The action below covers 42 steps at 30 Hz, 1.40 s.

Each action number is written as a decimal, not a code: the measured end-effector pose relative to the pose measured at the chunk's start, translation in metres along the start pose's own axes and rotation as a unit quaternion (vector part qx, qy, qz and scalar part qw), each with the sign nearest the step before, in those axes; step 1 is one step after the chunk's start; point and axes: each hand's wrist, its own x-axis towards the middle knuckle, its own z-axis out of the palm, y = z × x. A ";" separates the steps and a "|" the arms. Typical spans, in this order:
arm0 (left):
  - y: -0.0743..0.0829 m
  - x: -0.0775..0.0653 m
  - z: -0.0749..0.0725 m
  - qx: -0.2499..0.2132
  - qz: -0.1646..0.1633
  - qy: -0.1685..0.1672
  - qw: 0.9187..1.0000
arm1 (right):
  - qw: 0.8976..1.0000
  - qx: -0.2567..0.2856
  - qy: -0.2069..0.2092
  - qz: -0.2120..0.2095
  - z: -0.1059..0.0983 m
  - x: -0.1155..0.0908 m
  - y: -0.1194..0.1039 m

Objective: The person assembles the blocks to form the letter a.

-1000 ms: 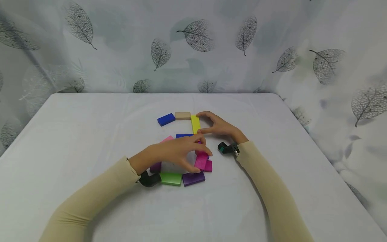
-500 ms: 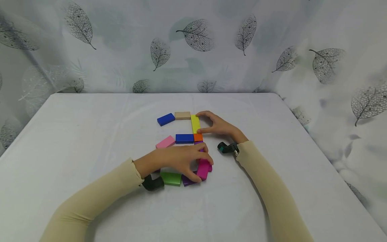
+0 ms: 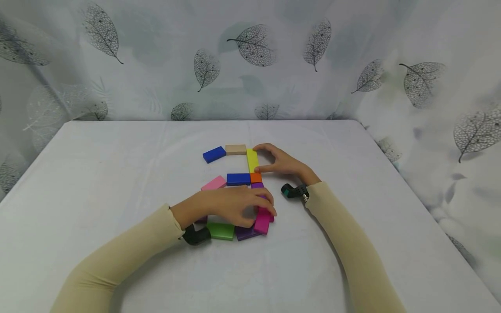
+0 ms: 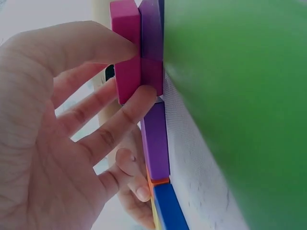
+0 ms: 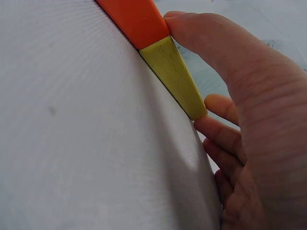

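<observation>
My left hand [image 3: 231, 204] has its thumb and fingers about a magenta block [image 3: 262, 222], the thumb touching it in the left wrist view. That block lies on top of a dark purple block [image 3: 247, 233] and another magenta block [image 4: 152, 76]. With thumb and forefinger, my right hand [image 3: 285, 162] holds a yellow block [image 3: 252, 161] at its two ends. An orange block [image 3: 256, 178] touches the yellow one's near end, and a violet block [image 4: 156, 141] follows it. Parts of the blocks under my left hand are hidden.
A tan block [image 3: 235, 149] and a blue block [image 3: 214, 154] extend left from the yellow one. Another blue block [image 3: 238, 179], a pink block [image 3: 213, 183] and a green block [image 3: 221, 231] lie around my left hand. White cloth [image 3: 129, 161] covers the table.
My left hand has brought the magenta block nearer to me, over the dark purple block. Its thumb has since drawn back from the block's near end. My right hand stays put.
</observation>
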 end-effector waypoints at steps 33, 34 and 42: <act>0.014 0.015 0.007 0.003 -0.061 0.123 0.991 | 1.000 0.004 0.000 -0.002 -0.002 0.002 0.002; 0.014 0.016 0.008 0.000 -0.063 0.131 0.989 | 1.000 0.004 0.000 -0.002 -0.002 0.002 0.002; 0.021 0.023 0.015 -0.026 -0.076 0.152 0.985 | 1.000 0.003 0.000 -0.011 -0.001 0.001 0.002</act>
